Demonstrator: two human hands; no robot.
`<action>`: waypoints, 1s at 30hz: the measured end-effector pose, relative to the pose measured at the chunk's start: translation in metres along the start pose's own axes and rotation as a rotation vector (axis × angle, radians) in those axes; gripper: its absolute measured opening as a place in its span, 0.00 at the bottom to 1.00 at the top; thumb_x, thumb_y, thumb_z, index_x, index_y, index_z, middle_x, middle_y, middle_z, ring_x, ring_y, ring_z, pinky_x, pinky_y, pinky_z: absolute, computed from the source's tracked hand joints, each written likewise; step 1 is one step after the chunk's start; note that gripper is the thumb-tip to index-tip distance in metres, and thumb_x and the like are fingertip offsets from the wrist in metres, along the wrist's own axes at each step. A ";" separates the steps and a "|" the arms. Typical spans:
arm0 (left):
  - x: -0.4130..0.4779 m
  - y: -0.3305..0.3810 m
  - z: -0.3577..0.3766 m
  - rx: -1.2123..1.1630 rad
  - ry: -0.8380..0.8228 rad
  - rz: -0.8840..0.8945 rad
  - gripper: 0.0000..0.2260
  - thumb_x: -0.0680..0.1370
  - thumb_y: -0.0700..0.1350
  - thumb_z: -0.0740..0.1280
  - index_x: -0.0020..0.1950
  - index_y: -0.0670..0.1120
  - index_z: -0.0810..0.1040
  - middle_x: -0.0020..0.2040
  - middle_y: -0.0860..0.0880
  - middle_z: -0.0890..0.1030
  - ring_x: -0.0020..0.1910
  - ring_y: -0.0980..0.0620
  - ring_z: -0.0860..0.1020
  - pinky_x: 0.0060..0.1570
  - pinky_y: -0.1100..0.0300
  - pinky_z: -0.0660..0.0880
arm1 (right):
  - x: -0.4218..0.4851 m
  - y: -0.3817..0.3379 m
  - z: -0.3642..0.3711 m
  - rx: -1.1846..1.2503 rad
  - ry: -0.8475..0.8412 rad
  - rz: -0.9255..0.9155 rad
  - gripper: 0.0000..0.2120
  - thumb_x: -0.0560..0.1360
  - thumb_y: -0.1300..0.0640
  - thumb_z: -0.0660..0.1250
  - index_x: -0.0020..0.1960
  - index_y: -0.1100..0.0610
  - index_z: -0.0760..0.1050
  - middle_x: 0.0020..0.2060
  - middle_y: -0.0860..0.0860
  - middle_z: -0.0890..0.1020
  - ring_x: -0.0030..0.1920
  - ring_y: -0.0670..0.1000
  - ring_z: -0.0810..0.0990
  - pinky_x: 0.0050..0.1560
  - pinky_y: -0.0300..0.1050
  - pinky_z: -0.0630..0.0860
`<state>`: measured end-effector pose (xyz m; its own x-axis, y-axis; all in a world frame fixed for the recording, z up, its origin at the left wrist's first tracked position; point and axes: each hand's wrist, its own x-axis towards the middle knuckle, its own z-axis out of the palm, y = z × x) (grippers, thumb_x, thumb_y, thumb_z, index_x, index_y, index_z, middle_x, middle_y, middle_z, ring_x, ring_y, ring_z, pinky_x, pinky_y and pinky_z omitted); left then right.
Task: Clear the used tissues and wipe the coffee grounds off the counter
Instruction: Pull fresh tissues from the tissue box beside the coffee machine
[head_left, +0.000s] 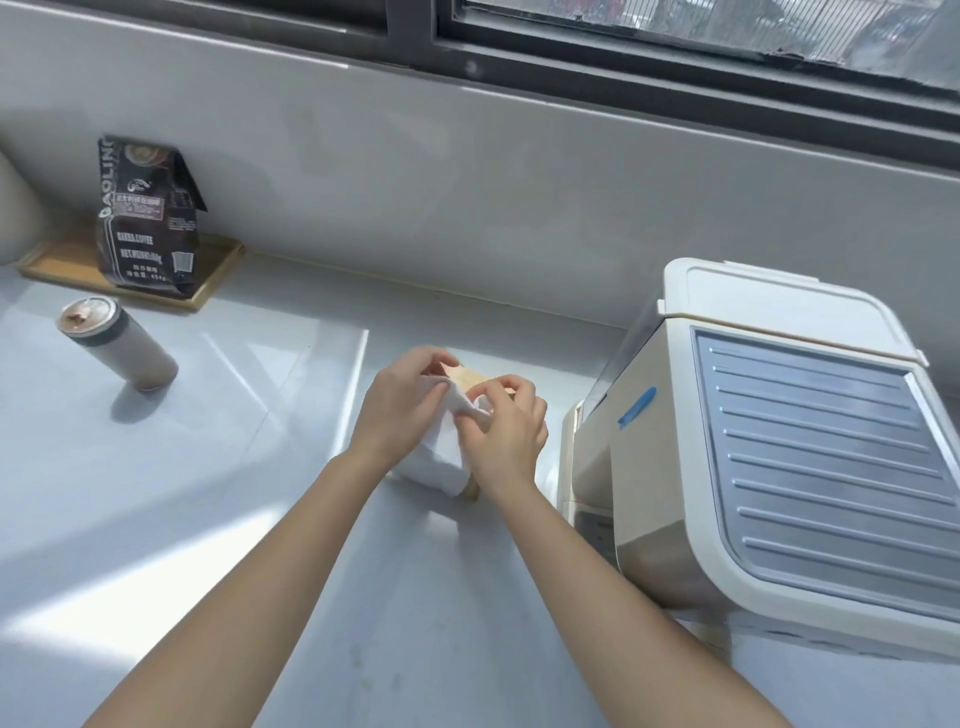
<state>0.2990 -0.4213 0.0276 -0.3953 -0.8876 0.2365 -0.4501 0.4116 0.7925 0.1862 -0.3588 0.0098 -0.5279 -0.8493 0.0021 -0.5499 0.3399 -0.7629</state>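
Both hands (498, 426) pinch white tissue (441, 457) over glossy counter (208, 519) below window (675, 31).

This is a small coffee corner in a kitchen or pantry. A glossy pale grey counter (156, 519) runs under a dark-framed window (675, 57). On it stands a cream plastic coffee machine with a ribbed silver top plate (810, 457). At the back left, a dark brown printed bag of coffee (145, 218) stands on a shallow wooden tray (213, 270), near a beige cylindrical tumbler with a metal lid (119, 345).
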 end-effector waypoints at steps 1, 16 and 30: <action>0.001 0.004 -0.004 -0.007 0.008 0.023 0.12 0.74 0.35 0.65 0.52 0.49 0.77 0.46 0.54 0.80 0.47 0.57 0.77 0.51 0.60 0.74 | 0.001 -0.003 -0.003 0.059 0.022 0.006 0.07 0.70 0.57 0.69 0.48 0.51 0.77 0.55 0.48 0.74 0.59 0.53 0.68 0.59 0.49 0.64; 0.011 0.074 -0.079 -0.627 0.050 -0.140 0.11 0.76 0.47 0.69 0.57 0.47 0.78 0.50 0.50 0.83 0.48 0.54 0.81 0.46 0.64 0.77 | 0.002 -0.089 -0.077 0.752 0.019 -0.147 0.06 0.73 0.59 0.69 0.39 0.51 0.75 0.34 0.46 0.78 0.37 0.48 0.75 0.40 0.45 0.73; -0.046 0.007 -0.030 -0.161 -0.191 -0.514 0.05 0.68 0.44 0.67 0.33 0.47 0.75 0.29 0.54 0.74 0.31 0.53 0.72 0.32 0.60 0.65 | -0.041 0.005 -0.020 0.081 -0.156 0.120 0.08 0.72 0.52 0.68 0.50 0.50 0.80 0.59 0.47 0.75 0.61 0.51 0.71 0.59 0.50 0.69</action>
<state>0.3384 -0.3841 0.0394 -0.3024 -0.9060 -0.2963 -0.5012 -0.1132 0.8579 0.1922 -0.3144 0.0193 -0.4761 -0.8592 -0.1872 -0.4324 0.4141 -0.8010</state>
